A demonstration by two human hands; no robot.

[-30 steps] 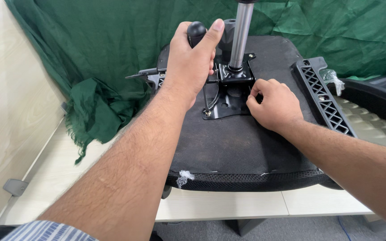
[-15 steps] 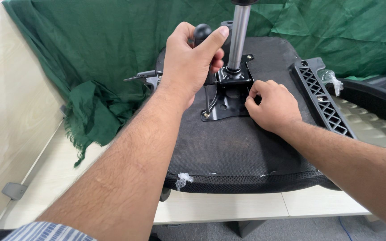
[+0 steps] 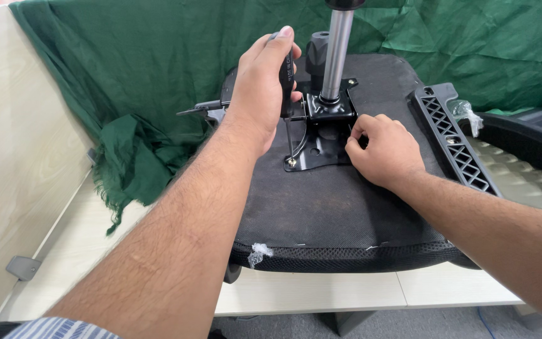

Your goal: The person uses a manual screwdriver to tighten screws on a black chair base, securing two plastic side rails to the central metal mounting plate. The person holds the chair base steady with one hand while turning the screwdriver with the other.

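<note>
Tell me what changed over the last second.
Little changed. The left hand keeps its grip on the black tool handle beside the metal post, its thumb now lying along the handle rather than raised. The right hand stays at the black bracket on the upturned seat.

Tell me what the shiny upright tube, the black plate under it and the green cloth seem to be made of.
Shiny upright tube: likely polished or chromed metal, bright reflections. Black plate: probably painted steel, glossy, thin edges. Green cloth: woven fabric, folds, frayed edge.
</note>
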